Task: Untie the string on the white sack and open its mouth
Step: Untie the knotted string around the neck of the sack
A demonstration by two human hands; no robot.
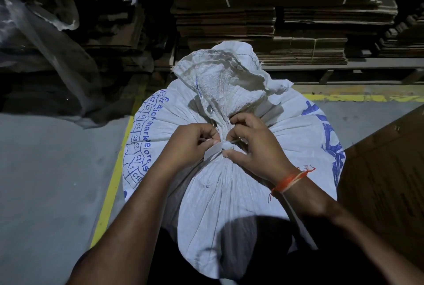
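A full white woven sack (229,188) with blue print stands upright in front of me. Its neck is gathered tight, and the loose mouth fabric (224,78) flares above the tie. A flat white string (223,145) is knotted around the neck on my side. My left hand (190,144) pinches a strand of the string left of the knot. My right hand (254,144) pinches the knot itself between thumb and fingers. An orange thread band circles my right wrist.
Stacks of flattened cardboard (286,20) fill the shelves behind the sack. Crumpled clear plastic (46,32) hangs at the left. A yellow floor line (114,176) runs along the grey floor beside the sack. A brown cardboard sheet (385,181) lies at the right.
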